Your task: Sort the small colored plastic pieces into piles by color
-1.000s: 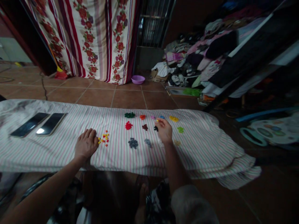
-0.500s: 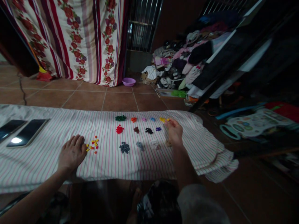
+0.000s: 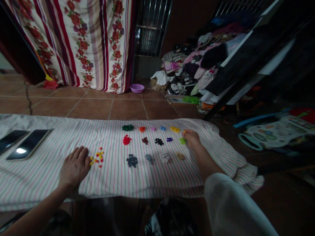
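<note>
My left hand point(image 3: 75, 165) lies flat on the striped cloth, its thumb beside a loose mix of small yellow, orange and red pieces point(image 3: 97, 157). My right hand point(image 3: 193, 139) is pinched at the far right of the sorted piles, with a small yellow piece point(image 3: 184, 132) at its fingertips. Just left of those fingertips lie a yellow pile point(image 3: 175, 129) and a lime-green pile point(image 3: 182, 141). Further left are dark green point(image 3: 128, 127), orange point(image 3: 142, 129), red point(image 3: 127, 140) and black point(image 3: 159, 141) piles. Nearer me sit dark grey point(image 3: 132, 160) and tan point(image 3: 180, 156) ones.
Two phones point(image 3: 29, 144) rest on the cloth point(image 3: 108, 183) at the left. Beyond it, on the tiled floor, stands a purple basin point(image 3: 137, 88) by a floral curtain point(image 3: 95, 42). Clothes point(image 3: 189, 65) are heaped at the back right, with a toy panel point(image 3: 273, 131) nearer.
My right hand has drawn back to the right from the yellow pile, uncovering the lime-green pile. My left hand stays in place on the cloth. The view has shifted slightly.
</note>
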### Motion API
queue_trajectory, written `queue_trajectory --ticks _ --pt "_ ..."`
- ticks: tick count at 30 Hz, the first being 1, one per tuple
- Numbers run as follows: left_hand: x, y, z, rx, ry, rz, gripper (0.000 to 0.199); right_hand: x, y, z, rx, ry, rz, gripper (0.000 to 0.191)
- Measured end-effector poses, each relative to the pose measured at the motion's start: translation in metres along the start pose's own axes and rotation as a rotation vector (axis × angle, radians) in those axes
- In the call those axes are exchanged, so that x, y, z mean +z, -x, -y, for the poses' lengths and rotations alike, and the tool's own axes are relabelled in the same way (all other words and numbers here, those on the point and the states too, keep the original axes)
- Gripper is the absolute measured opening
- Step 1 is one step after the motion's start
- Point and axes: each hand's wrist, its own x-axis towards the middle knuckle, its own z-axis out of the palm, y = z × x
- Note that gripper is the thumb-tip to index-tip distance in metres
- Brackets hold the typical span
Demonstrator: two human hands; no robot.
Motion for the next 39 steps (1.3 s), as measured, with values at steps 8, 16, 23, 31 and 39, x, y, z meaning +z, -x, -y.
queue_trajectory --ticks 8,16,23,31,39 --pt "0.004 0.001 0.003 0.022 -0.001 -0.020 0.047 0.013 -0.015 -0.006 -0.027 -0.031 0.083 0.034" --pt "-0.001 0.000 -0.001 -0.014 0.010 -0.009 0.046 -0.001 0.000 -0.002 -0.015 -0.218 0.173 0.042" --pt "-0.009 -0.001 -0.005 -0.045 0.028 0.029 0.046 0.000 0.027 0.032 -0.035 -0.444 0.117 0.028" --pt "-0.016 -0.001 -0.008 -0.040 0.060 0.037 0.046 0.044 0.165 0.094 -0.220 -0.553 0.307 0.031" --pt "-0.010 0.000 -0.007 -0.048 0.113 -0.041 0.045 0.111 0.328 0.105 -0.244 -0.330 1.009 0.037"
